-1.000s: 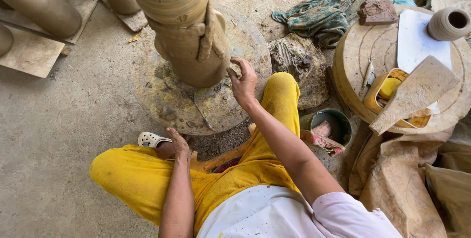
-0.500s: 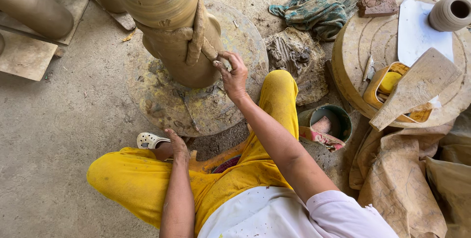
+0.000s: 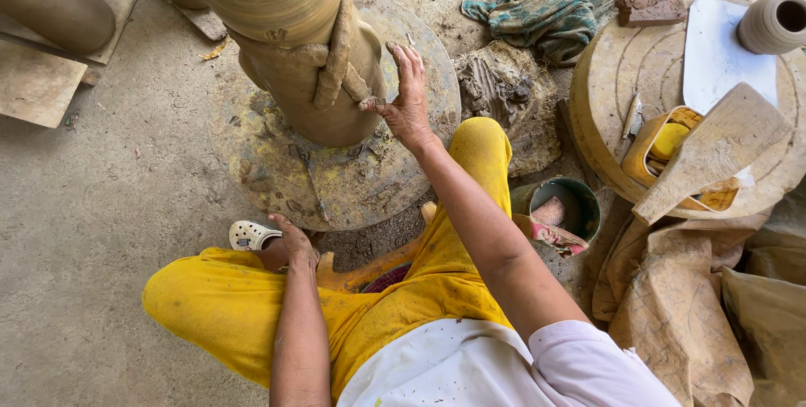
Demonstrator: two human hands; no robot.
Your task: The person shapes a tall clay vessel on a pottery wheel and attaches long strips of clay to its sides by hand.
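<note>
A tall brown clay pot (image 3: 285, 29) stands on a round, mud-smeared turntable (image 3: 277, 172) on the floor in front of me. A thick strip of clay (image 3: 340, 59) hangs down its side. My right hand (image 3: 405, 96) is stretched out flat beside the pot's lower wall, its thumb touching the end of the clay strip and its fingers spread over the turntable. My left hand (image 3: 294, 243) rests on my ankle above a white sandal (image 3: 252, 233), holding nothing. I sit low in yellow trousers.
To the right is a second round wheel (image 3: 613, 80) carrying a wooden paddle (image 3: 714, 151), a yellow tub (image 3: 663, 143), a white sheet and a small clay pot (image 3: 772, 21). A green bucket (image 3: 558, 206), rags (image 3: 537, 13), more clay cylinders (image 3: 50, 4) and brown sacking (image 3: 688, 289) lie around.
My right hand has slid up and right along the pot's base and now lies flatter, fingers spread. The left hand has stayed on my ankle. The view has shifted slightly.
</note>
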